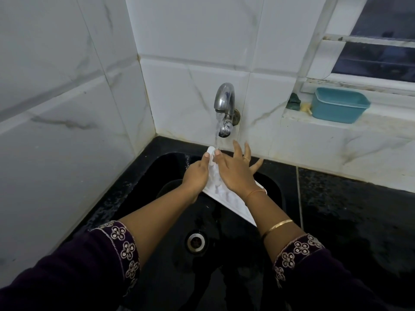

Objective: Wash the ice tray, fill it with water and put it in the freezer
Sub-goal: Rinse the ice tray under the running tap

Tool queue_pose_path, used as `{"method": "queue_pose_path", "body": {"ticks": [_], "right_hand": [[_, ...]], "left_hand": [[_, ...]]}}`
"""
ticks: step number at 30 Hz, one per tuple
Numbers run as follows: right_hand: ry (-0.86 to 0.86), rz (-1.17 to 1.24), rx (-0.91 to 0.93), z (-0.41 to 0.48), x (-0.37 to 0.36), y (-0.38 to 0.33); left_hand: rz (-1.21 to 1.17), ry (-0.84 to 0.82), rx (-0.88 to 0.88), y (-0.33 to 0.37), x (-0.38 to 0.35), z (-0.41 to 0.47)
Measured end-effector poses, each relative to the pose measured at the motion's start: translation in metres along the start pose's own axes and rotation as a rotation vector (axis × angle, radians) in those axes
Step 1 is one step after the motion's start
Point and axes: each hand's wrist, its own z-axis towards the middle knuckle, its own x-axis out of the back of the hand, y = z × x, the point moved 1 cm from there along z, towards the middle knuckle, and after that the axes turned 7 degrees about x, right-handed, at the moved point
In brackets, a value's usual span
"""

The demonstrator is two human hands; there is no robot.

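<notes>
You are in the washing part of the job. The ice tray (226, 196) is over the back half of the sink (233, 243). It is tilted, with its far end up under the tap (224, 102) and its near end low, toward the sink's right edge. Water (216, 133) runs from the tap onto the far end of the tray.

Your left hand (196, 173) grips the tray's left side, with its fingers curled round the edge. Your right hand (235, 173) is flat and open, with its fingers spread wide. Its palm rests on top of the tray, as if to rub it clean.

I think the wash is not done yet. You have not filled the tray, because it tips too much to hold water. After that it must go in the freezer, which is not in view.

The drain (195, 241) sits in the near part of the sink, and nothing covers it. The black counter (348, 209) runs along the sink's right edge. On the window ledge (381, 122), past the back right corner of the counter, stands a blue tub (340, 105). Just beside it are a green scrubber (294, 101) and a small yellow bit (305, 107). I cannot tell what the yellow bit is.

Nothing blocks your hands. The wet tray may slip, and your sleeves hang near the water.
</notes>
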Motion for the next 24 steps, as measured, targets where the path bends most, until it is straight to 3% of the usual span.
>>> {"method": "queue_pose_path", "body": {"ticks": [3,6,8,13,15,20,24], "right_hand": [[-0.009,0.003,0.038,-0.002,-0.005,-0.007],[-0.087,0.406,-0.13,-0.002,-0.004,-0.007],[-0.074,0.498,-0.175,0.0,-0.002,-0.003],[0.02,-0.024,0.014,0.001,-0.004,0.0],[0.042,-0.074,0.063,-0.001,-0.003,-0.006],[-0.11,0.471,-0.152,0.01,-0.01,0.003],[-0.023,0.78,-0.197,0.015,-0.009,0.008]], "left_hand": [[-0.035,0.007,0.005,0.001,-0.002,0.0],[-0.055,0.05,-0.014,0.008,0.004,0.003],[-0.037,0.051,-0.014,0.008,0.005,0.003],[0.011,0.045,-0.01,0.0,-0.001,-0.002],[0.025,0.041,-0.035,0.003,-0.001,-0.002],[-0.018,0.032,-0.002,0.005,0.005,0.001],[-0.065,0.033,0.047,0.0,0.002,-0.001]]}}
